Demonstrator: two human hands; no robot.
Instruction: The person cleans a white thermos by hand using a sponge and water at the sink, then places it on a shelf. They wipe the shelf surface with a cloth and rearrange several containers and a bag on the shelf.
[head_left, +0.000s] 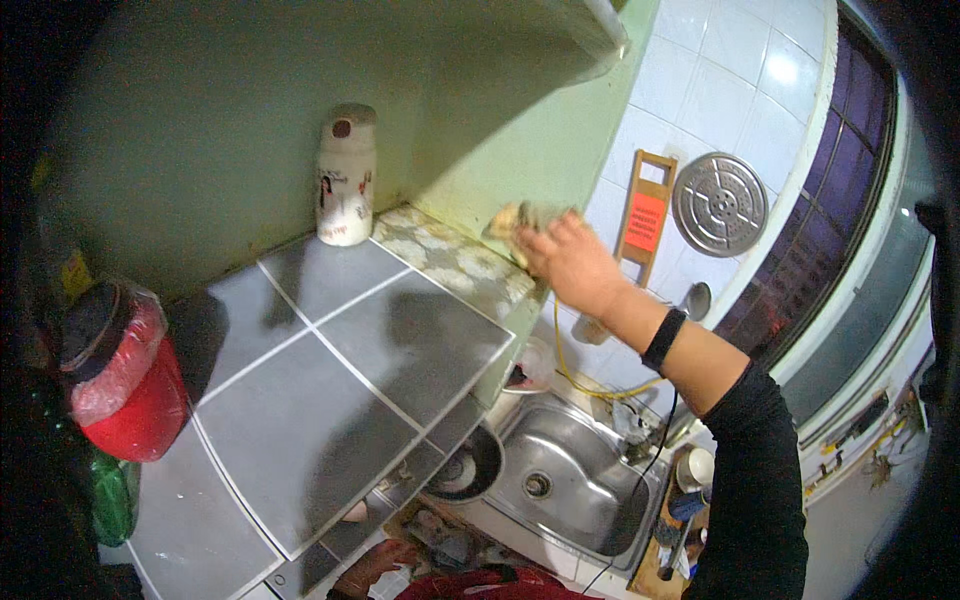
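My right hand (559, 259), with a black band at the wrist and a black sleeve, holds a blurred yellowish cloth or sponge (510, 221) against the green wall (480, 165), just above the shelf's floral-patterned strip (450, 255). Low in the picture my left hand (382, 559) is partly visible near the counter edge; whether it holds anything is unclear. Before me lies the grey tiled shelf top (360, 352). A white printed bottle (346, 180) stands upright at its back corner.
A red container (135, 390) with plastic wrap and a green bottle (112, 495) stand at the left. Below right are a steel sink (577, 480) and a dark pan (472, 465). A wooden grater-like board (646, 217) and a perforated metal disc (721, 202) hang on white tiles.
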